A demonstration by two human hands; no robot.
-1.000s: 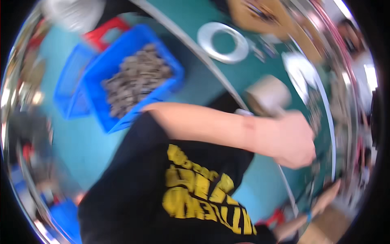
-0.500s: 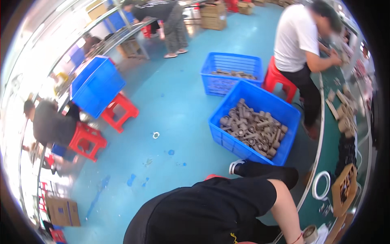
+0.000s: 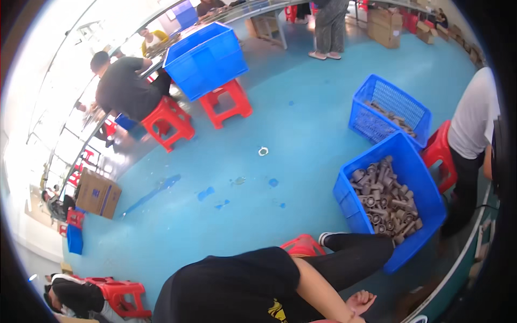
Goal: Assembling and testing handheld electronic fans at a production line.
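Note:
My left hand (image 3: 361,302) is low in the head view, just past my left forearm (image 3: 323,288), with a thin red band at the wrist. Its fingers are loosely curled, and nothing shows in them. It hangs near my black-trousered leg (image 3: 350,258), apart from any object. My right hand is out of view. Beyond my knee, a large blue crate (image 3: 344,199) holds a heap of grey-brown tubular parts (image 3: 385,199), several with round ring-like ends.
A perforated blue basket (image 3: 366,116) with similar parts adjoins the crate. A person in white (image 3: 476,118) sits at right on a red stool (image 3: 441,156). Another blue crate (image 3: 207,64) rests on a red stool at far left, near a seated person (image 3: 126,86). A cardboard box (image 3: 97,194) lies left.
My view has swung left, so the crates and the person in white now appear farther right. My left hand has come into sight, while most of the green workbench has left the picture.

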